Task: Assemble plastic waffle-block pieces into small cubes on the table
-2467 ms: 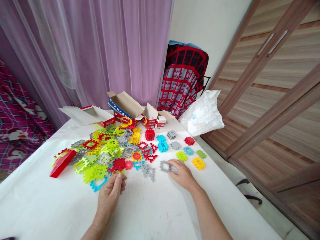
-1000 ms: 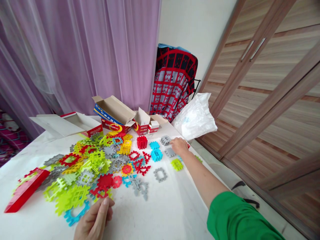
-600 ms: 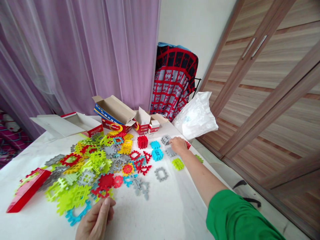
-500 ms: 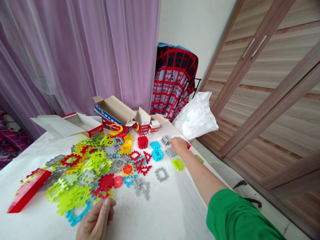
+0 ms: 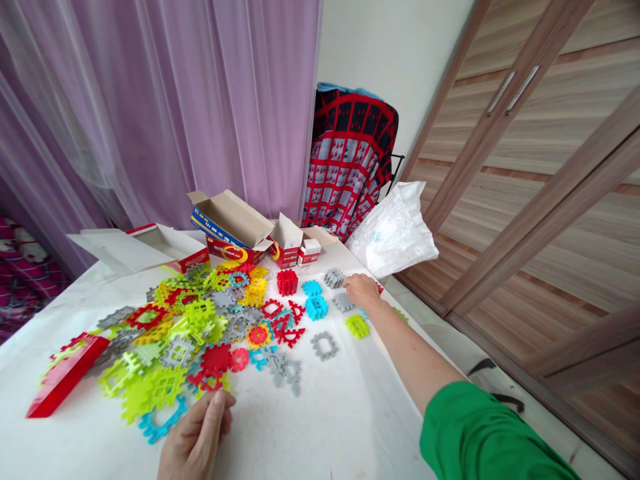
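Note:
My right hand (image 5: 361,291) reaches to the table's right side, beside a grey stack (image 5: 334,278) and a flat grey piece (image 5: 343,302); its fingers are bent, and whatever they may hold is hidden. My left hand (image 5: 203,427) rests near the front edge with thumb against curled fingers, close to the mixed pile of toothed plastic pieces (image 5: 155,387). What it may pinch cannot be made out. A red stack (image 5: 287,283), a blue stack (image 5: 316,307) and a lime stack (image 5: 357,326) stand apart from the pile. A grey ring piece (image 5: 325,346) lies alone.
Open cardboard boxes (image 5: 233,217) line the table's back edge. A red box-like object (image 5: 67,380) lies at the left. Beyond the right back corner are a white plastic bag (image 5: 395,230) and a checkered cloth (image 5: 345,160).
My right hand has drawn slightly away from the grey stack, towards the right. The whole view has shifted a little; my left hand keeps its pose.

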A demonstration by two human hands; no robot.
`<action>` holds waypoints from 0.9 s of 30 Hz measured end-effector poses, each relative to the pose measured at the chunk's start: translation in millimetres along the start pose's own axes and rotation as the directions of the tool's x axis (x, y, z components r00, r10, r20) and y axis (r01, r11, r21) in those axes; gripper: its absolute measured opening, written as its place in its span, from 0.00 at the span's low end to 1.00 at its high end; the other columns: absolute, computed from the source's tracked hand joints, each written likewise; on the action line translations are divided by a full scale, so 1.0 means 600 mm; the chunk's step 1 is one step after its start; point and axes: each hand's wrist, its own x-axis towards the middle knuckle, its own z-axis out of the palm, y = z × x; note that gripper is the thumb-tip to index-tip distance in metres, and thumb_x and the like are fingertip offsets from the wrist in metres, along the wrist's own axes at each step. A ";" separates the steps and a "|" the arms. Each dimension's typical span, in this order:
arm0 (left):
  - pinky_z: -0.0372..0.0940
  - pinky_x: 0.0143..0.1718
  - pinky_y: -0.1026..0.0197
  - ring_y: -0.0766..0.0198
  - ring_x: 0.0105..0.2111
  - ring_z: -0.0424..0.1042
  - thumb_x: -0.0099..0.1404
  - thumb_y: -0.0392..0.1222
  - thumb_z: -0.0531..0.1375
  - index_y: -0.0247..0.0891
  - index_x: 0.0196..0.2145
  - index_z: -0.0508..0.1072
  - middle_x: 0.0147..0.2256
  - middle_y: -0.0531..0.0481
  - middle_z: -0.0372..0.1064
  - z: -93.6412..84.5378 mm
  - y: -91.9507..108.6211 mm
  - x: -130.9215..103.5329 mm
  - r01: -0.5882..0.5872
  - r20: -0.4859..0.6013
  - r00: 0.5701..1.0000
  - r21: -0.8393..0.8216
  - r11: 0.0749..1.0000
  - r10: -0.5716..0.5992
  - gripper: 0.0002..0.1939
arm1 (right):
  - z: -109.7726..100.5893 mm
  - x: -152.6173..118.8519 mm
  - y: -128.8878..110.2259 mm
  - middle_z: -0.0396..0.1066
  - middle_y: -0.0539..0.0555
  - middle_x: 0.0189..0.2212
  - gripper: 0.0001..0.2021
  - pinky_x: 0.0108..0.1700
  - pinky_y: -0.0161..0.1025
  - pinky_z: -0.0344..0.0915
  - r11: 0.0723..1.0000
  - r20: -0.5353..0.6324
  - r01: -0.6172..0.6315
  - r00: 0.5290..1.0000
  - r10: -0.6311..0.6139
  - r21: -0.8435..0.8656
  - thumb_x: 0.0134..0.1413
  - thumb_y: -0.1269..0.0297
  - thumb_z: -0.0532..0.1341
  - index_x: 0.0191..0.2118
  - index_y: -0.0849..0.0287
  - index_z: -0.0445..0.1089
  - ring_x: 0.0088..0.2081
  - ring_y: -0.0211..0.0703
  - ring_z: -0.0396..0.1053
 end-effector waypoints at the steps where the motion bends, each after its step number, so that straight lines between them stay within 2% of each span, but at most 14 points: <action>1: 0.62 0.20 0.63 0.63 0.18 0.65 0.43 0.74 0.59 0.40 0.21 0.73 0.15 0.54 0.66 0.000 -0.002 0.000 -0.003 0.004 1.000 0.002 1.000 0.003 0.31 | -0.001 0.000 0.001 0.74 0.54 0.46 0.16 0.50 0.41 0.60 1.000 -0.005 -0.004 1.000 0.004 0.006 0.58 0.70 0.52 0.43 0.48 0.76 0.49 0.47 0.67; 3: 0.63 0.20 0.63 0.63 0.18 0.66 0.44 0.74 0.59 0.40 0.22 0.73 0.16 0.54 0.66 -0.001 -0.006 0.001 -0.010 0.011 1.000 0.010 1.000 0.010 0.31 | -0.003 0.003 0.003 0.73 0.55 0.46 0.17 0.50 0.41 0.60 0.999 -0.022 -0.034 0.999 0.034 0.017 0.58 0.71 0.52 0.45 0.50 0.75 0.49 0.47 0.67; 8: 0.64 0.21 0.63 0.62 0.19 0.67 0.47 0.73 0.59 0.40 0.23 0.73 0.17 0.53 0.68 -0.005 -0.010 0.000 -0.023 0.035 0.999 0.014 1.000 0.022 0.30 | -0.011 0.020 0.013 0.69 0.59 0.52 0.24 0.50 0.44 0.62 0.988 -0.064 -0.145 0.987 0.148 0.057 0.57 0.73 0.48 0.57 0.54 0.66 0.52 0.49 0.65; 13: 0.63 0.21 0.63 0.62 0.19 0.67 0.46 0.73 0.59 0.40 0.22 0.73 0.16 0.53 0.67 -0.004 -0.008 0.001 -0.015 0.034 0.999 0.027 1.000 0.014 0.30 | -0.007 0.038 0.014 0.69 0.57 0.53 0.24 0.49 0.42 0.63 0.983 -0.006 -0.159 0.987 0.160 0.087 0.55 0.74 0.50 0.55 0.52 0.69 0.52 0.48 0.66; 19: 0.64 0.22 0.63 0.62 0.20 0.67 0.47 0.72 0.59 0.40 0.23 0.73 0.17 0.54 0.67 -0.003 -0.012 0.001 0.010 0.043 0.999 0.015 1.000 -0.011 0.29 | -0.004 0.046 0.006 0.71 0.59 0.51 0.21 0.49 0.44 0.63 0.983 0.048 -0.157 0.987 0.153 0.096 0.56 0.72 0.51 0.52 0.53 0.71 0.52 0.49 0.67; 27: 0.64 0.23 0.64 0.63 0.20 0.66 0.47 0.72 0.60 0.40 0.23 0.73 0.17 0.54 0.67 -0.005 -0.007 -0.003 0.015 0.053 0.999 -0.019 1.000 -0.014 0.29 | -0.002 0.045 0.003 0.72 0.58 0.50 0.21 0.49 0.43 0.63 0.982 0.049 -0.156 0.987 0.152 0.104 0.56 0.72 0.51 0.52 0.53 0.72 0.52 0.49 0.67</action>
